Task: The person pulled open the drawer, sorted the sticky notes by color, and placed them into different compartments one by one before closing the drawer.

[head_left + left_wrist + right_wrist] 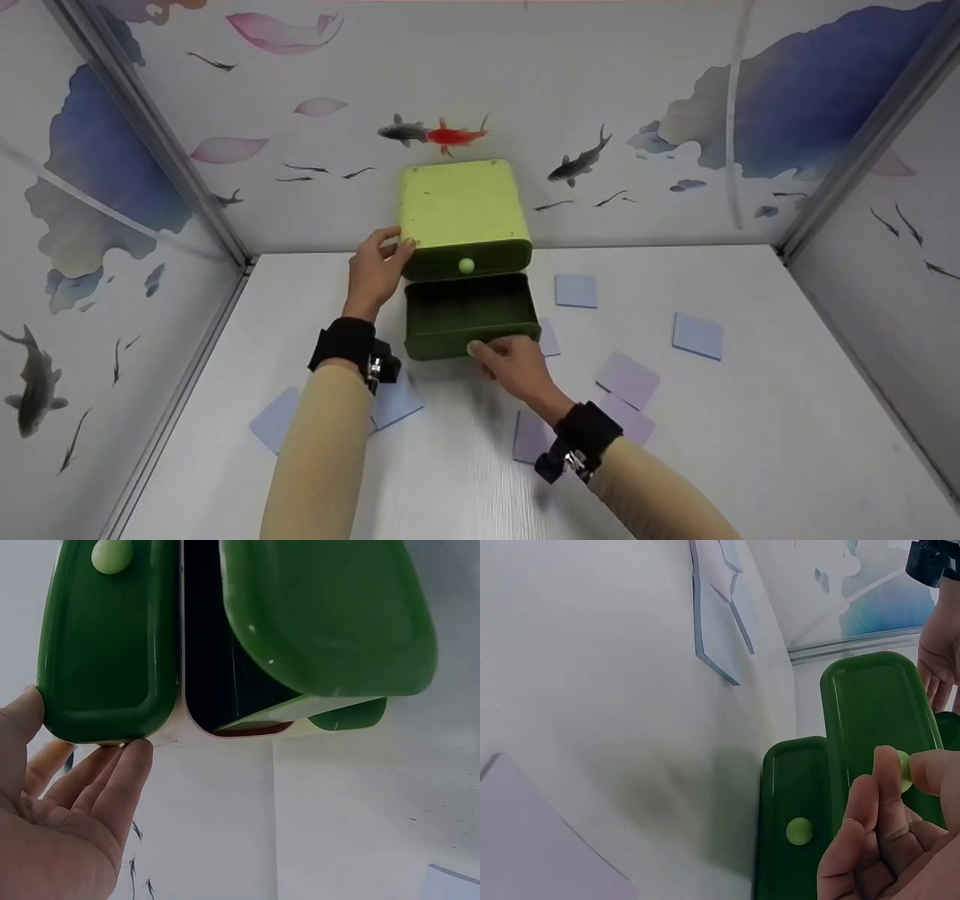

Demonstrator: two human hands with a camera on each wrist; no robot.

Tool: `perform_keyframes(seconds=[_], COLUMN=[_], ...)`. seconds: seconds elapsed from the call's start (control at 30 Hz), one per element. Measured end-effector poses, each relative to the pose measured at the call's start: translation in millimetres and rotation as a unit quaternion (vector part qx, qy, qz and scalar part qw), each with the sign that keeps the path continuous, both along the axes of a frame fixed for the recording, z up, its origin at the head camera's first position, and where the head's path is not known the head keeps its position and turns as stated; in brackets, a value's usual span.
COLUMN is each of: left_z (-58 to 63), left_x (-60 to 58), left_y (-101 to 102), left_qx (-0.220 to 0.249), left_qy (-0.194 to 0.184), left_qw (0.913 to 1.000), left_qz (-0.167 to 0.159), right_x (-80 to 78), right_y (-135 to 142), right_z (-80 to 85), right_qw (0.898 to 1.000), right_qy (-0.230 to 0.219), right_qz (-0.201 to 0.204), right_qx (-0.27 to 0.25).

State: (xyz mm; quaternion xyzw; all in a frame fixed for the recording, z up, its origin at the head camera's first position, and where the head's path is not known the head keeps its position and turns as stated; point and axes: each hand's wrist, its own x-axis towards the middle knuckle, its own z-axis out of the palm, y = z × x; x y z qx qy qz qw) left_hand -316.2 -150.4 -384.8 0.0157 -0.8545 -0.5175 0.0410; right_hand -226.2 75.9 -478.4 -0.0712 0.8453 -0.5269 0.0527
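A small light-green drawer cabinet (461, 202) with dark green drawer fronts stands against the back wall. Its top drawer (109, 637), with a round pale knob, is in. Below it a dark green drawer (472, 307) sticks out toward me, its visible inside bare. My right hand (517, 366) pinches that drawer's knob (905, 771) between thumb and forefinger. Lower down, another drawer front (791, 795) with its own knob is in. My left hand (375, 270) rests on the cabinet's front left corner, thumb at the top edge and fingers against the side.
Blue square tiles (576, 291) and purple square tiles (628, 379) lie scattered on the white table (450, 480), several right of the cabinet and some by my left forearm. Printed walls (645, 90) enclose the table at the back and both sides.
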Motion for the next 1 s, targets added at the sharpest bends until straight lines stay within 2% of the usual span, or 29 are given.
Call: perform_keyframes(seconds=[0.27, 0.5, 0.8, 1.0], left_z=[0.8, 0.3, 0.0, 0.4], left_x=[1.1, -0.3, 0.0, 0.4], left_y=[-0.8, -1.3, -1.7, -0.7], left_qx=[0.004, 0.0, 0.005, 0.017], left_qy=[0.007, 0.001, -0.001, -0.002], left_qw=[1.0, 1.0, 0.9999, 0.9998], left_qz=[-0.004, -0.008, -0.014, -0.012], right_x=[14.6, 25.1, 35.1, 36.3], right_y=[2.9, 4.3, 3.2, 2.2], right_z=[-2.5, -6.1, -11.5, -16.1], right_qw=[1.0, 1.0, 0.999, 0.999], right_qy=[0.008, -0.004, -0.026, -0.037], right_qz=[0.013, 0.024, 0.014, 0.004], right_qx=[-0.006, -0.018, -0.024, -0.02])
